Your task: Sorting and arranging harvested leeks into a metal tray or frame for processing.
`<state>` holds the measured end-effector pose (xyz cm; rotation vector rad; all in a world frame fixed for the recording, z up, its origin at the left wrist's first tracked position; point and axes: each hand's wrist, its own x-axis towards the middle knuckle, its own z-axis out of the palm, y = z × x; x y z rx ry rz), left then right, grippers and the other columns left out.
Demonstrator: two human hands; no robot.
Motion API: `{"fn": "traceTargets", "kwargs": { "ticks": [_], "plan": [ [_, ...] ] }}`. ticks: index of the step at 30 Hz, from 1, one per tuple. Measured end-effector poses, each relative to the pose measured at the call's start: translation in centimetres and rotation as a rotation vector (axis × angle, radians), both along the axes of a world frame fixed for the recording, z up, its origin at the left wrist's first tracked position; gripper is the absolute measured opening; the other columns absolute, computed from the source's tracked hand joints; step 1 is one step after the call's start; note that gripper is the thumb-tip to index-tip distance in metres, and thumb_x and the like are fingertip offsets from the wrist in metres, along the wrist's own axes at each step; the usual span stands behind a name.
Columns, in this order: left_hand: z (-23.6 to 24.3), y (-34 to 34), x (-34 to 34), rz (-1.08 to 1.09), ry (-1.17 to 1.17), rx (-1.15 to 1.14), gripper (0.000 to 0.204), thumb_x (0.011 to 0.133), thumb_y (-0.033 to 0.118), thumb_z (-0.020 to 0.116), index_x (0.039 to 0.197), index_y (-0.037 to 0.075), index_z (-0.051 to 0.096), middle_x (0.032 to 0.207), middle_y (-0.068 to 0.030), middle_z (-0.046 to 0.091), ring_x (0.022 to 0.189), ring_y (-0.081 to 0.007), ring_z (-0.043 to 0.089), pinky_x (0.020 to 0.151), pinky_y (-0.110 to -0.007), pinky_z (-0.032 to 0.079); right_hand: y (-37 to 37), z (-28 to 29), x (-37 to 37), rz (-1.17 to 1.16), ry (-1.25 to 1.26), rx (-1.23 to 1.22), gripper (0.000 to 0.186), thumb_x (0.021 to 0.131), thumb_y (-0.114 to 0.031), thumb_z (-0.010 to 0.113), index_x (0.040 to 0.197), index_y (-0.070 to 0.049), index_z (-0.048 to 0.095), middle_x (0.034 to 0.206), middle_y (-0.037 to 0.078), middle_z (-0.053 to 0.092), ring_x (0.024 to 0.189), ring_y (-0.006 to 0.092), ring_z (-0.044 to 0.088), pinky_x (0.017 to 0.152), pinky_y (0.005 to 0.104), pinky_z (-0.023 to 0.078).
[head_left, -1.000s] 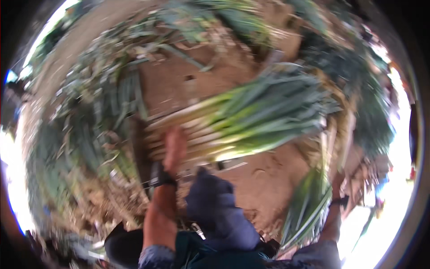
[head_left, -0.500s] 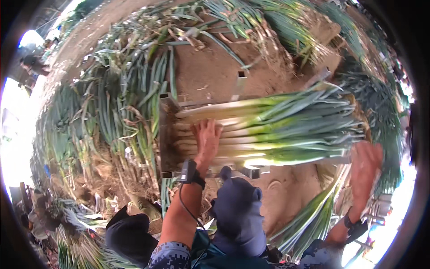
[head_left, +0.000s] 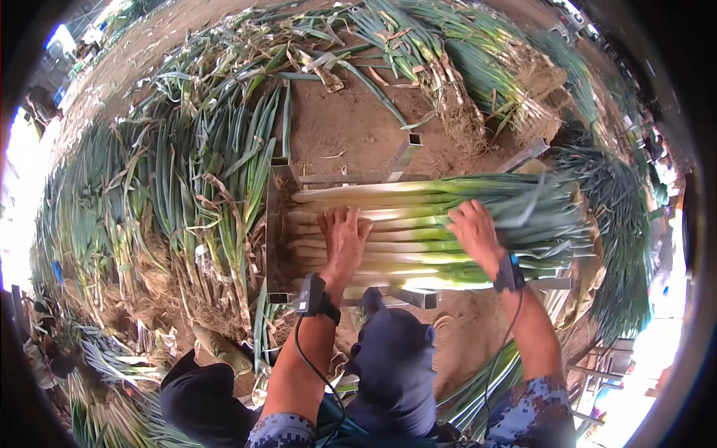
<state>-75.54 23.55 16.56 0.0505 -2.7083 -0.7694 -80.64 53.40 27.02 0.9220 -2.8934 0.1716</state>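
Observation:
A row of long green onions [head_left: 388, 231] lies side by side in a metal frame [head_left: 278, 261], white ends to the left and leaves to the right. The white ends reach close to the frame's upright end plate. My left hand [head_left: 345, 243] rests on the white stalks, its fingers a little bent and apart. Further right, my right hand [head_left: 476, 233] lies over the stalks where white turns to green, fingers spread. Neither hand is closed around a stalk. A leaf above the right hand is blurred.
Untrimmed green onions [head_left: 179, 201] with dry leaves and roots are heaped on the left. More rooted bundles [head_left: 515, 75] lie at the far right. Square metal tubes [head_left: 404, 157] stick out from the frame over bare soil [head_left: 336, 134]. My dark-clad knee [head_left: 396, 366] is close to the frame's near side.
My right hand has moved left from beside the leaf tips onto the stalks. The top leaves now lie flatter and straighter. My left hand has stayed in nearly the same place.

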Motion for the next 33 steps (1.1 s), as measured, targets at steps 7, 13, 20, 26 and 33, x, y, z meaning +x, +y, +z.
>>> {"fn": "traceTargets", "kwargs": {
  "ticks": [7,13,20,26,33],
  "plan": [
    [-0.4,0.1,-1.5,0.013,-0.191,-0.072,0.048,0.086,0.037,0.076,0.124,0.009,0.064,0.123,-0.0147,0.061,0.124,-0.0359,0.049,0.114,-0.058,0.026,1.7,-3.1,-1.3,-0.115,-0.036,-0.184,0.016,0.086,-0.014,0.074,0.100,-0.006,0.074,0.098,0.012,0.064,0.097,0.0343,0.058,0.084,0.0464,0.050],
    [-0.5,0.1,-1.5,0.051,-0.134,-0.079,0.044,0.088,0.035,0.072,0.123,0.008,0.064,0.123,-0.0135,0.060,0.125,-0.0346,0.049,0.117,-0.058,0.025,0.9,-1.6,-6.7,-0.078,-0.407,0.127,0.020,0.086,-0.024,0.072,0.092,-0.005,0.077,0.101,0.015,0.072,0.102,0.0358,0.062,0.091,0.0457,0.051],
    [-0.9,0.6,-0.3,0.086,-0.084,-0.190,0.044,0.085,0.032,0.075,0.120,0.010,0.062,0.118,-0.0134,0.060,0.119,-0.0328,0.050,0.114,-0.056,0.026,-0.5,0.7,-7.3,0.047,-0.431,-0.029,0.037,0.086,-0.026,0.072,0.113,-0.001,0.073,0.119,0.025,0.069,0.113,0.0420,0.063,0.100,0.0472,0.050],
    [-0.4,0.1,0.0,0.018,0.051,0.054,0.045,0.082,0.022,0.079,0.122,0.007,0.064,0.118,-0.0142,0.062,0.118,-0.0362,0.051,0.113,-0.055,0.029,-1.3,1.8,-6.7,0.185,-0.476,-0.122,0.052,0.083,-0.030,0.077,0.124,0.001,0.068,0.129,0.025,0.066,0.124,0.0426,0.059,0.107,0.0460,0.047],
    [-0.9,-0.2,-0.1,0.005,0.041,0.066,0.050,0.081,0.020,0.079,0.126,0.008,0.061,0.121,-0.0145,0.059,0.122,-0.0361,0.047,0.113,-0.057,0.027,-1.9,-1.6,-9.1,0.050,-0.743,0.275,0.069,0.089,-0.047,0.070,0.136,0.002,0.060,0.142,0.025,0.058,0.131,0.0418,0.054,0.111,0.0457,0.043]
  ]
}}
